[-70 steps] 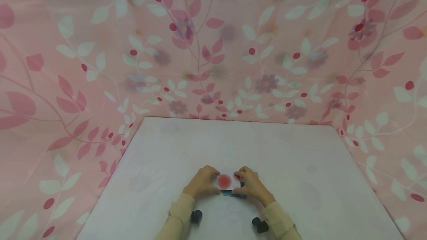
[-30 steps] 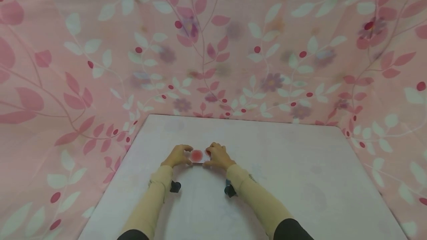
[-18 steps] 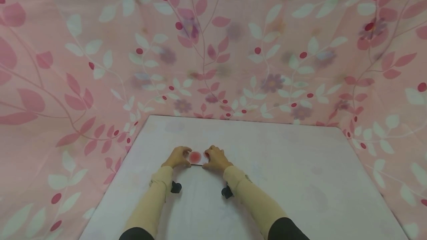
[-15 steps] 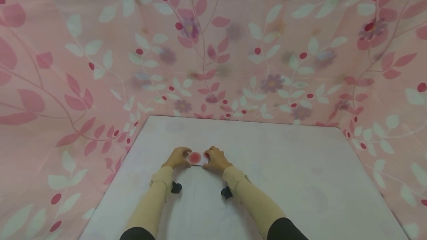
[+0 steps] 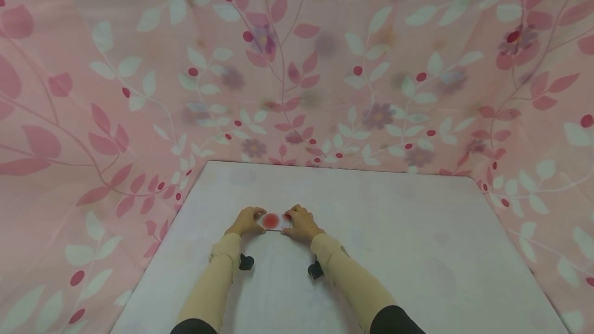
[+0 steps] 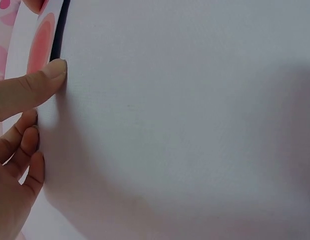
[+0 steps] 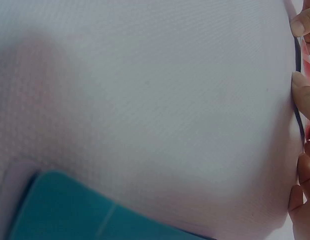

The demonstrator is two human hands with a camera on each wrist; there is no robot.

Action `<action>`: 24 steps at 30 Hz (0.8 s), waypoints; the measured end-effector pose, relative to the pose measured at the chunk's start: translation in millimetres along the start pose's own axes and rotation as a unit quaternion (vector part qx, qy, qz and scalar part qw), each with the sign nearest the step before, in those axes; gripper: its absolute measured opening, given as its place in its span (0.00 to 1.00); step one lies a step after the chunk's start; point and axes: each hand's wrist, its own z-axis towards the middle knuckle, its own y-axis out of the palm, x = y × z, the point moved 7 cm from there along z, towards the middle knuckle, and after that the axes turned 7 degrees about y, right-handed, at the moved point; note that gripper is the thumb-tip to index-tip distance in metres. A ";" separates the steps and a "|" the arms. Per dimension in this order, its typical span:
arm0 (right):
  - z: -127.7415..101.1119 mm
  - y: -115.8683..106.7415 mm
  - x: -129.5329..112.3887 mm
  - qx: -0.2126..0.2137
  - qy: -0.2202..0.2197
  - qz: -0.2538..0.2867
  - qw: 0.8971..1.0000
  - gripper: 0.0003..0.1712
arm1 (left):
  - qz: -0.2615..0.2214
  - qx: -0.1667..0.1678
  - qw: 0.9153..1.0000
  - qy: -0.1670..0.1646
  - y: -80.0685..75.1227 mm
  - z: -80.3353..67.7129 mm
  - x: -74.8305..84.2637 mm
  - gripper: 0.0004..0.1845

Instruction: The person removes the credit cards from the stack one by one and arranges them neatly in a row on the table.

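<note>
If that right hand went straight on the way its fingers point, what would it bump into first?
The right hand would first meet the white card it holds by one end. Past that, probably the left hand at the other end, though depth is hard to judge.

No lettering, number or brand is legible in the 3 views. Head view: the flat white item (image 5: 280, 224) bears 1 round red mark (image 5: 270, 221) and, at its right end, a 2nd red patch (image 5: 286, 217), partly covered by the right hand (image 5: 301, 223); finer print is too small to read.
</note>
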 end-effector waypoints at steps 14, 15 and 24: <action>-3.0 1.2 3.1 0.013 -0.008 0.038 0.999 0.31 | -0.054 0.007 0.998 -0.015 0.0 -2.6 -4.2 0.30; -3.1 1.7 3.8 0.013 -0.007 0.043 0.999 0.31 | -0.058 0.006 0.998 -0.010 0.4 -1.7 -5.3 0.30; -2.0 6.2 11.7 0.022 -0.002 0.104 0.994 0.30 | -0.078 0.014 0.996 -0.029 3.2 -1.1 -10.1 0.31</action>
